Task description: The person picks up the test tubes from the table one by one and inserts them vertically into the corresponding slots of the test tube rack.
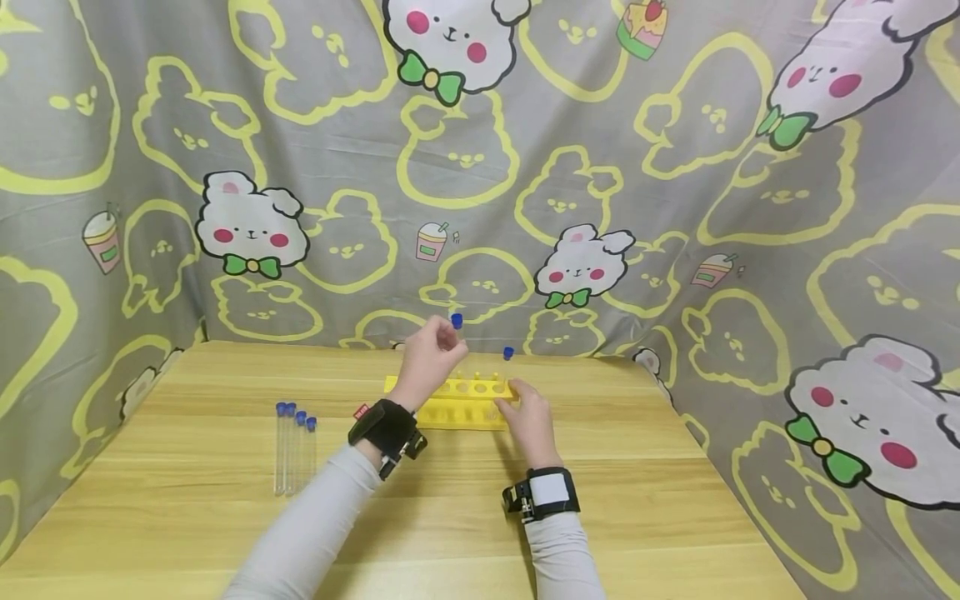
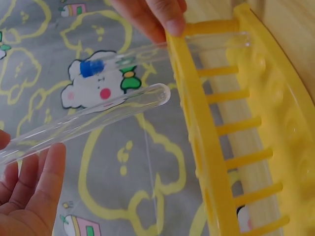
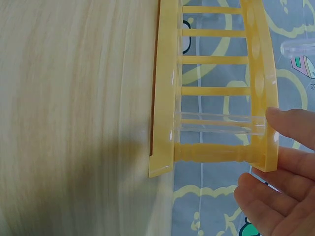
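Left hand (image 1: 429,354) fingers pinch a capped test tube (image 2: 83,125) above the yellow rack (image 1: 465,402); a misaligned tip may strike the rim and slip. Right hand (image 1: 531,425) fingers, relaxed, steady the rack's end. Spare tubes (image 1: 294,446) lie left on the desk (image 1: 187,517). Hole alignment is hidden.

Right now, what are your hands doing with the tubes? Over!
Left hand holds a blue-capped tube above the yellow rack. Right hand steadies the rack's end. One tube already in. Spare tubes lie left, nothing blocking.
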The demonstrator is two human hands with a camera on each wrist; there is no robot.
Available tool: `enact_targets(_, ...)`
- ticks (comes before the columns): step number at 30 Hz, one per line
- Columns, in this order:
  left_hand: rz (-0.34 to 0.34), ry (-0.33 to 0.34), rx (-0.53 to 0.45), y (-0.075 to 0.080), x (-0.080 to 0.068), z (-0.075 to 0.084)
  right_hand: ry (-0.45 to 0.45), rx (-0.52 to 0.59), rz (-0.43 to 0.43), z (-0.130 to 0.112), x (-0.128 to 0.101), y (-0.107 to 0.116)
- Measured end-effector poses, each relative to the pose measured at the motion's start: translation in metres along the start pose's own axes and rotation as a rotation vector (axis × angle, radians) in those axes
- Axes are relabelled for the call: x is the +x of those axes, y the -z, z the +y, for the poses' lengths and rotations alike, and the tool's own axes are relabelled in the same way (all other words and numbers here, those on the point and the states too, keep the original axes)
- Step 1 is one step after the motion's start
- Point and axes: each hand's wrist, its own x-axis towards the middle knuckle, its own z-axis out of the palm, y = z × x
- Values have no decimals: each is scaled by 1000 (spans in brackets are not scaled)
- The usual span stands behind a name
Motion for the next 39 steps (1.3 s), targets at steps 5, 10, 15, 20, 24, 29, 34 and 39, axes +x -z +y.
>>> enact_targets(5, -2, -27, -16, -11, 1, 0, 22, -9, 15, 1, -1, 0)
enact_targets(10, -2, -47, -27, -19, 1, -2, 14, -4, 17, 1, -1, 0)
enact_targets(15, -7, -73, -22, -26, 2, -7, 2, -5, 7, -1, 0, 1)
enact_targets(20, -15, -85, 0, -32, 2, -10, 3, -9, 2, -1, 0, 1)
enact_targets(24, -46, -76, 28, -37, 0, -12, -9, -3, 5, 0, 0, 0)
enact_targets(29, -74, -66, 71, -42, -1, -17, -6, -1, 9, 1, 0, 0)
enact_targets(34, -89, -66, 87, -46, -3, -24, 5, -3, 12, 0, 0, 1)
enact_targets(39, -103, -49, 110, -49, -4, -30, 3, -17, 8, 0, 0, 1)
